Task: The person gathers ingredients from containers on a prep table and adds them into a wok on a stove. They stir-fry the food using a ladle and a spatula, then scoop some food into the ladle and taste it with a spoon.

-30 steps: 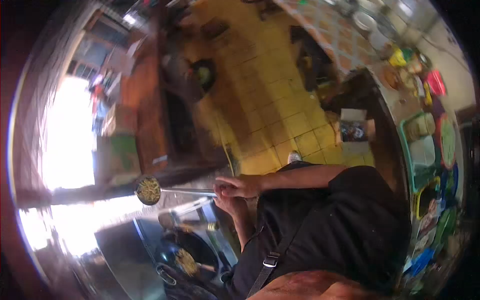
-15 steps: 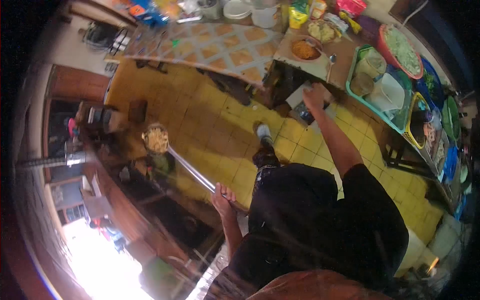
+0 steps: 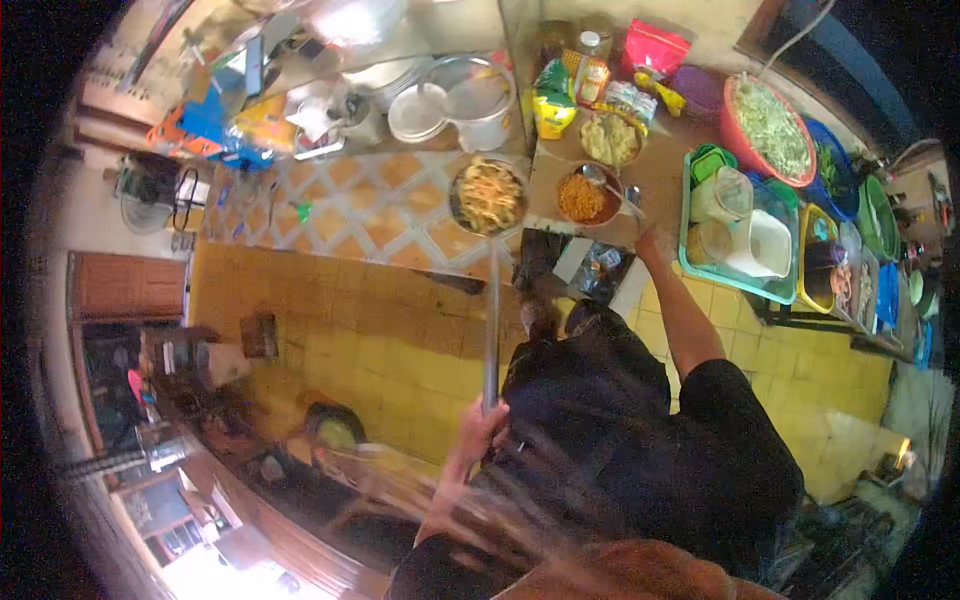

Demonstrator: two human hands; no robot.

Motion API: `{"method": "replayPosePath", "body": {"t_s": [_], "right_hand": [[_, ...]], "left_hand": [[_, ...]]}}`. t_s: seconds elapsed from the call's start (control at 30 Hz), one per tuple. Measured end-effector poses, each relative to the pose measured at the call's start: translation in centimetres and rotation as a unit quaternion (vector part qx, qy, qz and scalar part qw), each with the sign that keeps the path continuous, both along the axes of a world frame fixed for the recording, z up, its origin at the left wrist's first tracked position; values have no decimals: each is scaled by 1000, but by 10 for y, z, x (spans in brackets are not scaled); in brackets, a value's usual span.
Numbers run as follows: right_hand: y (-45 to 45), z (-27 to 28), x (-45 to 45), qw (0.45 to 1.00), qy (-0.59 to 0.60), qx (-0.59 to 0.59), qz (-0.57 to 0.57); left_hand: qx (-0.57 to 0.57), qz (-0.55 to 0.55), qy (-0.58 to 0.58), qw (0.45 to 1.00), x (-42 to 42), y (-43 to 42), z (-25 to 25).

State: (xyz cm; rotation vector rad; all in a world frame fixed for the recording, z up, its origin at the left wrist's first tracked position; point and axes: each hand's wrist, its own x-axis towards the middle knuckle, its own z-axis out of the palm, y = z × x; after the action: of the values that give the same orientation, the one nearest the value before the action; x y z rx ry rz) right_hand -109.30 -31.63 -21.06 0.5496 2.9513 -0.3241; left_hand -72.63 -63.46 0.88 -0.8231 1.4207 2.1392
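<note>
My left hand (image 3: 484, 428) is closed round the long metal handle of a skimmer (image 3: 491, 330). Its round head carries a heap of golden fried pieces (image 3: 487, 196) and is over the tiled counter's right end. A bowl of orange-red crumbly food (image 3: 583, 198) stands just right of the skimmer head. My right hand (image 3: 655, 243), slightly blurred, has its fingers closed on the handle end of a metal spoon (image 3: 594, 175), whose bowl is over the orange food. Behind it sits a bowl of pale yellowish food (image 3: 610, 138).
A teal basket (image 3: 690, 255) with plastic tubs stands right of my right hand. Behind are a red basin of shredded greens (image 3: 770, 130) and seasoning packets (image 3: 556, 98). White buckets (image 3: 484, 130) stand behind the tiled counter (image 3: 350, 205). A dark pan (image 3: 335, 430) is at lower left.
The loaded skimmer has swung from the left to the counter beside the orange food. My right hand has moved up to the counter and taken hold of the spoon, which lay there before.
</note>
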Motion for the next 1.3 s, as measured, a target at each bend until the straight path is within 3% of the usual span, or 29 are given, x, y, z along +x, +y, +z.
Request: {"method": "replayPosePath", "body": {"t_s": [0.1,0.17,0.2,0.3,0.33,0.37,0.5,0.57,0.6,0.77,0.83,0.9,0.97,1.0,1.13,1.2,1.23,1.3], "right_hand": [[17,-12,0,978,131,35,159],[28,0,7,991,25,0,129],[34,9,14,992,23,-3,121],[46,57,38,974,112,-198,22],[39,99,52,915,184,-356,-46],[35,133,62,823,252,-497,-109],[47,197,79,786,355,-472,-182],[49,227,83,713,464,-513,-114],[53,243,86,755,457,-458,-103],[54,269,90,761,452,-460,-61],[53,277,94,824,494,-275,29],[57,277,95,834,479,-275,20],[62,279,93,855,505,-75,89],[62,281,97,881,465,-59,70],[67,262,95,895,440,-54,53],[69,248,93,874,449,-182,-33],[71,243,93,874,450,-184,-33],[75,237,89,808,474,-325,-130]], "left_hand": [[-47,-92,-3,995,-30,-13,8],[-117,-167,9,979,-48,-18,21],[-86,-165,-31,982,-53,-21,19],[-150,-243,15,958,-84,-18,36],[-151,-256,17,955,-92,-19,33],[-114,-231,4,966,-95,-20,26],[-85,-244,-13,966,-123,-16,31],[-78,-261,-5,962,-137,-10,39],[-70,-268,-1,961,-143,-6,44],[-70,-323,-2,944,-165,3,37],[-50,-333,10,941,-168,4,28],[-90,-375,26,922,-175,7,29],[-120,-415,37,901,-181,12,32],[-150,-451,46,879,-182,15,36],[-149,-445,16,883,-185,22,42],[-174,-488,95,850,-188,22,39],[-175,-487,95,850,-187,22,37],[-173,-478,74,858,-186,24,36]]}}
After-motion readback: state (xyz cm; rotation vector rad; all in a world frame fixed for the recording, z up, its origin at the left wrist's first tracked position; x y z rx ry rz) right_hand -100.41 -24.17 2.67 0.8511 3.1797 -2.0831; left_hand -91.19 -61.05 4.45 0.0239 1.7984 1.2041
